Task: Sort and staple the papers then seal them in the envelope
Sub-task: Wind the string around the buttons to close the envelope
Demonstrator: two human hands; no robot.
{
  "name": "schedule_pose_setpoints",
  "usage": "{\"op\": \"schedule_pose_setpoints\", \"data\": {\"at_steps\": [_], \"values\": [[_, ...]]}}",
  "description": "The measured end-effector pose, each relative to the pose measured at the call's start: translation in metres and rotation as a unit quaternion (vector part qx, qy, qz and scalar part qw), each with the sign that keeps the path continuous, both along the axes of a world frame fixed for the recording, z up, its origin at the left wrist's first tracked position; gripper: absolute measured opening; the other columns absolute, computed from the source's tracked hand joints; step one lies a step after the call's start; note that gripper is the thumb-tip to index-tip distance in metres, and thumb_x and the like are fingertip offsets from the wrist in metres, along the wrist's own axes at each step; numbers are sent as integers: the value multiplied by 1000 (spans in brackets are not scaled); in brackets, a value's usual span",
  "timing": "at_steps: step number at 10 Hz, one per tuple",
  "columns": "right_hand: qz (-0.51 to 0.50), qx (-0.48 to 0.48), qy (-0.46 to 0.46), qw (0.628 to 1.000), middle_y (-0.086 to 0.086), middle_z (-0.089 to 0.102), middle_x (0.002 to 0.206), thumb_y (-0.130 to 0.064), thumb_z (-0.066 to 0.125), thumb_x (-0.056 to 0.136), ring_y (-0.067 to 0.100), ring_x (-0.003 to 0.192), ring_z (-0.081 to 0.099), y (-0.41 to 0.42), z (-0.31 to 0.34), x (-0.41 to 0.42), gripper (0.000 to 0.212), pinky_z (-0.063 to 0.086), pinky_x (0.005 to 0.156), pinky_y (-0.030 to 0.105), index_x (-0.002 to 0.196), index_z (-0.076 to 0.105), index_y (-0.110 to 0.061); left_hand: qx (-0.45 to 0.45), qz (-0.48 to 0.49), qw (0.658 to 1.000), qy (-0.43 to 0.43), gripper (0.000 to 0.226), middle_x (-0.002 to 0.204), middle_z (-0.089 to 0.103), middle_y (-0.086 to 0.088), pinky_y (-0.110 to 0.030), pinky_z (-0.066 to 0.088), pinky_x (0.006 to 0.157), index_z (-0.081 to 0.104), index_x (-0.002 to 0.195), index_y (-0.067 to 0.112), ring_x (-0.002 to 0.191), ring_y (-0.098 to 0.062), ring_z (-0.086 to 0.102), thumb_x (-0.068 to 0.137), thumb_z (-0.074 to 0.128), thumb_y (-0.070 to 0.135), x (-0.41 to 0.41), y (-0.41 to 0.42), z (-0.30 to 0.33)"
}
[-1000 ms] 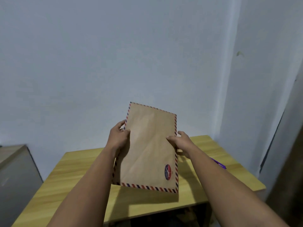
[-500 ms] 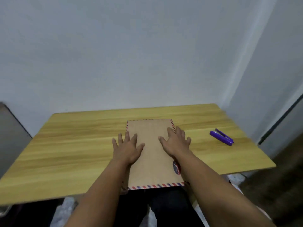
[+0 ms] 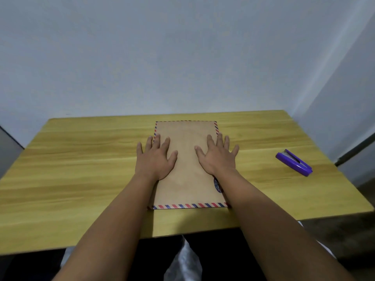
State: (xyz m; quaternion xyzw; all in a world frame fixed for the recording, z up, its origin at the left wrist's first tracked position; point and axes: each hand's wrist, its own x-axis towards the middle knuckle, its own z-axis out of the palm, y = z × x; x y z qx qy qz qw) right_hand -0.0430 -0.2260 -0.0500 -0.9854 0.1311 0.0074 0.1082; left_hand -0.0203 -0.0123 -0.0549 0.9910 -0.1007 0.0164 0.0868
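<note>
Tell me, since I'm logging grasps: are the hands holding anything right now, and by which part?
Nothing is gripped. The left hand and right hand lie flat, fingers spread, on the upper half of the envelope on the table.

No readable text; only a blurred round emblem on the envelope [image 3: 188, 159].
</note>
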Motion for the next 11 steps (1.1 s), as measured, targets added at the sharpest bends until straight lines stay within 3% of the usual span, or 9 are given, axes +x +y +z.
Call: {"op": "schedule_pose_setpoints", "data": {"at_steps": [9,11], "values": [[4,-1,-5,1000,8,2,175,-77,16,95,34,161,-6,-1,-1,15,83,-4,123,68,165,15,-32,-1,11,1000,-1,72,172,6,-3,-59,0,124,17,161,35,158,-25,0,97,17,68,10,-3,-1],[-5,73,-37,997,8,-4,175,-74,28,97,30,161,-5,-3,4,13,85,-7,124,64,166,5,-31,11,7,1000,19,72,172,5,-4,-61,2,123,16,161,33,158,-30,1,98,18,66,9,-5,4]]}}
